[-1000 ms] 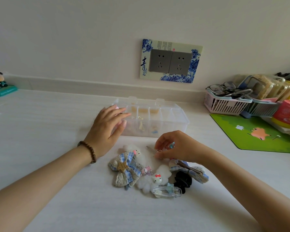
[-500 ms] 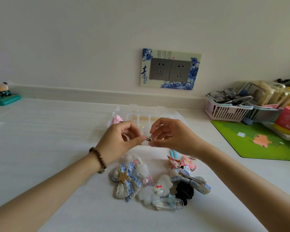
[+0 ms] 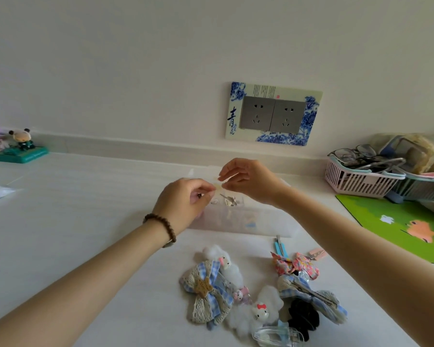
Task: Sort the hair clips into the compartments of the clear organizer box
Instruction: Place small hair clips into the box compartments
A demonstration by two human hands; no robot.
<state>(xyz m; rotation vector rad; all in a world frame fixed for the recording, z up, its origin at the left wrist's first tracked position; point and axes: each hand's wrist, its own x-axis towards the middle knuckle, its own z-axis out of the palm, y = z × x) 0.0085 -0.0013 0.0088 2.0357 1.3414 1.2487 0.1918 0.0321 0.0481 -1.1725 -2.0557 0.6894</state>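
While hands hover over clear plastic organizer box [image 3: 248,221], left hand [image 3: 183,204] pinches tiny dark clip [image 3: 199,195]; right hand [image 3: 248,181] fingers curled, grasp unclear. Silver metal clips [image 3: 229,200] already in compartment. Unsorted fabric-bow, plush clips [image 3: 206,296] at 6 o'clock on tabletop [image 3: 85,209]. Step: placing; next: release over matching compartment.

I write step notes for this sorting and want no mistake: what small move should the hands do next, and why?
Probably lower the left hand and drop the small dark piece it seems to pinch into the clear organizer box right below, near the metal clips already inside. What the right hand holds is unclear; more hair clips wait on the table.
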